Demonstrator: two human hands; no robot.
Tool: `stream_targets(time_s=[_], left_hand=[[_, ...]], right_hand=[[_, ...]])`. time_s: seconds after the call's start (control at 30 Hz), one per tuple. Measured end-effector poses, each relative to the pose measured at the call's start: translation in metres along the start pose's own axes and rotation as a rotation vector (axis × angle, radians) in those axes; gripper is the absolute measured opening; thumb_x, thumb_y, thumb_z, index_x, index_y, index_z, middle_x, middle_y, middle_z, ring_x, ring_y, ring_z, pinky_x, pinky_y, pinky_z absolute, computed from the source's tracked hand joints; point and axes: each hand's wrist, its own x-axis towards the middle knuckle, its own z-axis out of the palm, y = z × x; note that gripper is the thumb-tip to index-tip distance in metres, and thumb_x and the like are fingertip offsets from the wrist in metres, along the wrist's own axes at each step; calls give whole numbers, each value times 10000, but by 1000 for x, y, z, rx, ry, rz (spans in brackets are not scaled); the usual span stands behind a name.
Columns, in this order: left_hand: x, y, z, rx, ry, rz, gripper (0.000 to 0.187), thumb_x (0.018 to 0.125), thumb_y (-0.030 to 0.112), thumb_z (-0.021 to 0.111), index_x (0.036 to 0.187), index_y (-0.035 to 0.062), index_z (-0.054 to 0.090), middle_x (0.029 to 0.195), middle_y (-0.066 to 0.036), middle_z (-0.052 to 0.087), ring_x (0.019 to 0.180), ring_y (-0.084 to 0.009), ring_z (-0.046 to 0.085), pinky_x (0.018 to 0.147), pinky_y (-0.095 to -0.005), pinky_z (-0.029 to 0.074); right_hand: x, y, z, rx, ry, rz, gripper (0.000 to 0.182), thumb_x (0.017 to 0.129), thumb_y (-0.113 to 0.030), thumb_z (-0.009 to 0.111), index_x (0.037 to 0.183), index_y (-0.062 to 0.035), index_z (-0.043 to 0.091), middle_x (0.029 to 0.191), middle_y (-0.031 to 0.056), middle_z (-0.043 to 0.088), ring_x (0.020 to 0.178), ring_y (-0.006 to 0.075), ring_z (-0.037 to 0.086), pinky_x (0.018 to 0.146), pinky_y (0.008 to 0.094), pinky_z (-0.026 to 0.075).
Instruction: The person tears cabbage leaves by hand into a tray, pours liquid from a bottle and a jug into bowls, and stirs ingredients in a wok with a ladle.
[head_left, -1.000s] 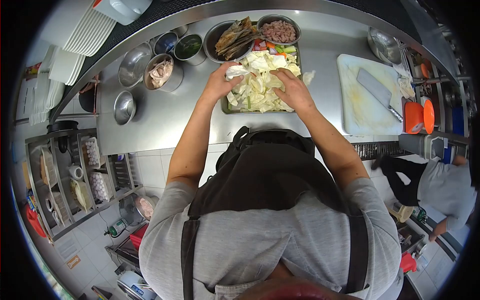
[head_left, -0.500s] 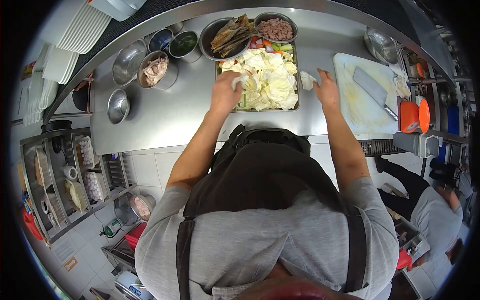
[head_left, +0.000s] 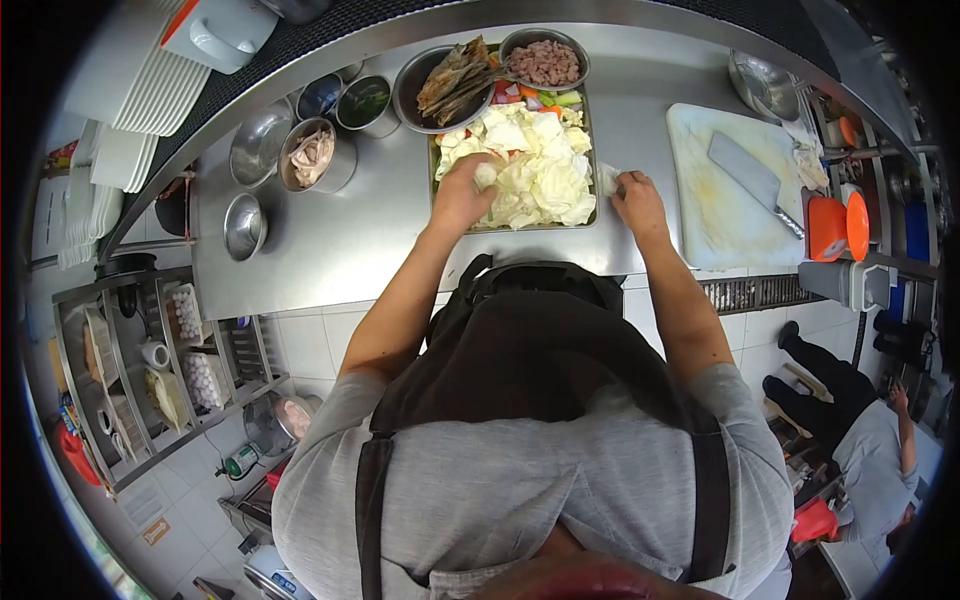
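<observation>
A metal tray [head_left: 594,205] heaped with pale torn cabbage [head_left: 540,180] lies in front of me on the steel table. At its left side my left hand [head_left: 463,195] reaches over the rim, fingers curled round a piece of cabbage [head_left: 486,176]. Beside the right rim, my right hand [head_left: 638,204] pinches a whitish cabbage piece [head_left: 608,178] between thumb and fingertips. Chopped orange, red and green vegetables [head_left: 540,97] show at the tray's far end. Behind them stand a bowl of dried fish [head_left: 455,85] and a bowl of diced pink meat [head_left: 545,62].
On the right, a cleaver [head_left: 745,170] lies on a white cutting board [head_left: 700,225]. Metal bowls [head_left: 244,227] and a pot of pale meat strips [head_left: 318,165] stand at left. Overhead runs a shelf edge [head_left: 480,30]. Another person [head_left: 870,430] is at far right.
My right hand has come down and closed on the whitish piece beside the tray. My left hand has shifted slightly right over the cabbage. The view has moved a little.
</observation>
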Motion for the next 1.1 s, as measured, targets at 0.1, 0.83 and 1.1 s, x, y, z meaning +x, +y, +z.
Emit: stream_targets(time_s=[0.1, 0.83, 1.1], left_hand=[[2, 3, -22, -14, 33, -187, 500, 728, 239, 768, 1165, 56, 611, 996, -183, 672, 842, -272, 666, 768, -353, 528], [-9, -6, -25, -893, -87, -380, 523, 771, -33, 667, 1264, -26, 491, 966, -105, 626, 797, -155, 593, 705, -252, 459], [-13, 25, -29, -1070, -261, -594, 276, 934, 217, 608, 1109, 7, 571, 882, -87, 646, 748, -134, 647, 528, -220, 407]], right_hand=[[4, -19, 1, -22, 145, 1, 336, 756, -104, 649, 1086, -59, 602, 1077, 158, 602, 1008, 338, 601, 866, 426, 507], [20, -115, -65, 338, 218, -40, 407, 797, -213, 713, 1161, -56, 621, 1227, 140, 601, 978, 314, 644, 832, 404, 518], [14, -165, -59, 563, -174, -249, 316, 870, -232, 635, 1102, -17, 641, 992, 172, 650, 882, 322, 635, 790, 386, 511]])
